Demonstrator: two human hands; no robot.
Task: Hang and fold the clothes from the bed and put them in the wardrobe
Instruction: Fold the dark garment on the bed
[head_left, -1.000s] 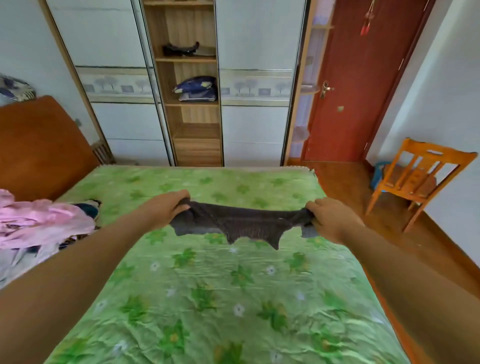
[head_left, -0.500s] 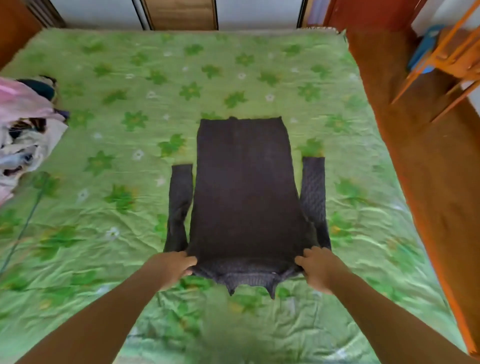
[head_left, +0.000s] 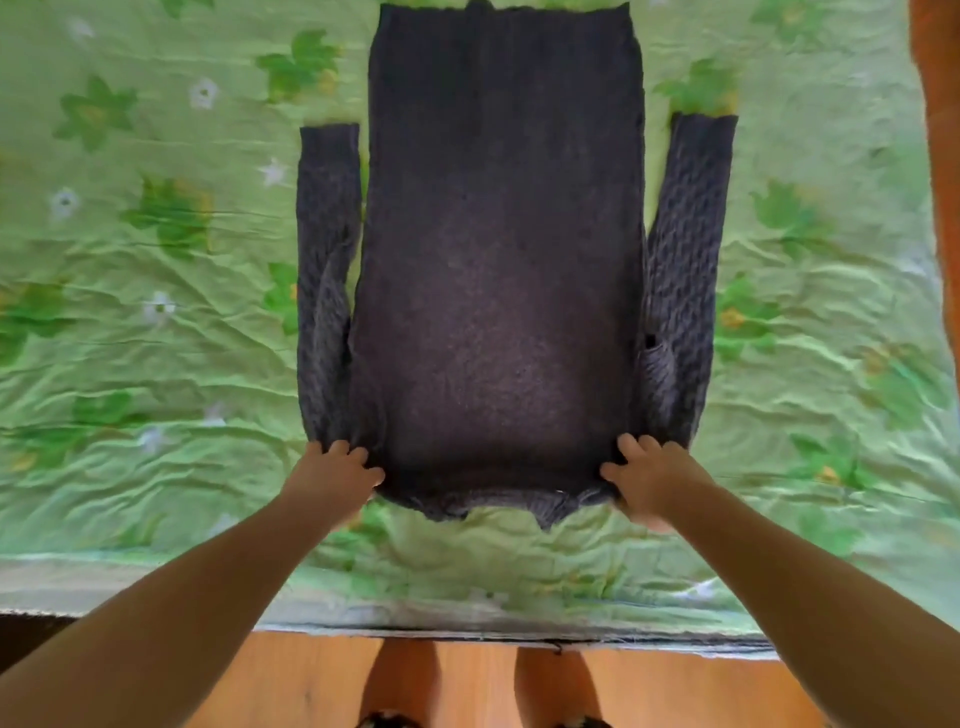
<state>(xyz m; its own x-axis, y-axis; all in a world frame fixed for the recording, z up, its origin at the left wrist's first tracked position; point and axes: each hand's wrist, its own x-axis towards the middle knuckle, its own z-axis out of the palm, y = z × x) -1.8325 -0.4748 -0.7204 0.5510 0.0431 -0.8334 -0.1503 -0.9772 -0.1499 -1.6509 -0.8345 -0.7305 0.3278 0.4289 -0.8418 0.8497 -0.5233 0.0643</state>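
Observation:
A dark grey knitted sweater (head_left: 498, 249) lies spread flat on the bed, its hem far from me and its collar at the near edge. Both sleeves run straight along the body's sides. My left hand (head_left: 332, 478) grips the sweater's near left shoulder, fingers curled into the knit. My right hand (head_left: 649, 478) grips the near right shoulder in the same way. The wardrobe is out of view.
The green flower-print bedspread (head_left: 156, 338) covers the bed all round the sweater. The bed's near edge (head_left: 467, 631) runs across the bottom, with wooden floor (head_left: 311, 680) and my feet below it. An orange-brown strip of floor (head_left: 943, 156) shows at the right.
The sweater went from hanging bunched between my hands above the bed to lying flat on it. My view tipped down and closer; the wardrobe, chair and clothes pile dropped out of view.

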